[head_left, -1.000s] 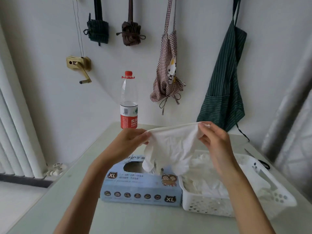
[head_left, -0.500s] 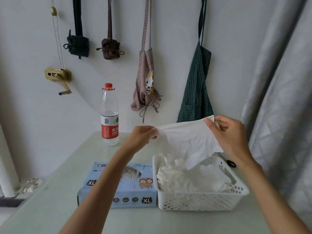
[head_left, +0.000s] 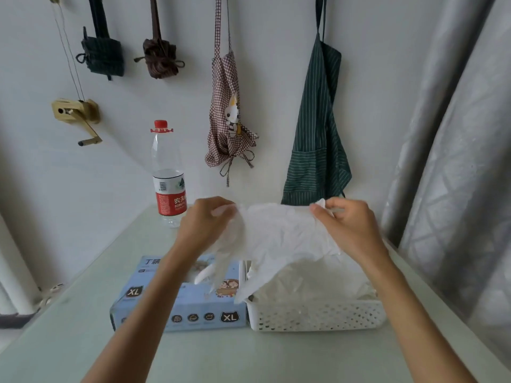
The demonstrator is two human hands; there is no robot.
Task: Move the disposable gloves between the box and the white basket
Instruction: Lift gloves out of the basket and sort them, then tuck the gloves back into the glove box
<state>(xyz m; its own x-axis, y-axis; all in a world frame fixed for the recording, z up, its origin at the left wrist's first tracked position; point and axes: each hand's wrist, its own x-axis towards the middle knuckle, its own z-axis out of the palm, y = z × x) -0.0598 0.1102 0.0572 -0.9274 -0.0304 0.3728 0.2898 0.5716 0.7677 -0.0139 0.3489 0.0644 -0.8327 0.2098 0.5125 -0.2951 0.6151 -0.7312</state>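
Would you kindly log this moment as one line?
left hand: pinches glove | right hand: pinches glove | glove: above basket

This looks like a room in a home, likely a utility or kitchen corner. On the plain white wall hang a green striped apron (head_left: 318, 150), a brown checked apron with a cartoon cat patch (head_left: 228, 117), and two folded cloth bundles, one dark green (head_left: 103, 55) and one brown (head_left: 160, 60), all from hooks above. A hand crank for a clothes-drying line (head_left: 76, 114) is fixed to the wall at the left, with thin cords running up from it. A grey curtain (head_left: 456, 161) drapes down the right side. A pale green desk (head_left: 249, 355) stands against the wall and carries a plastic water bottle with a red cap (head_left: 167, 175).
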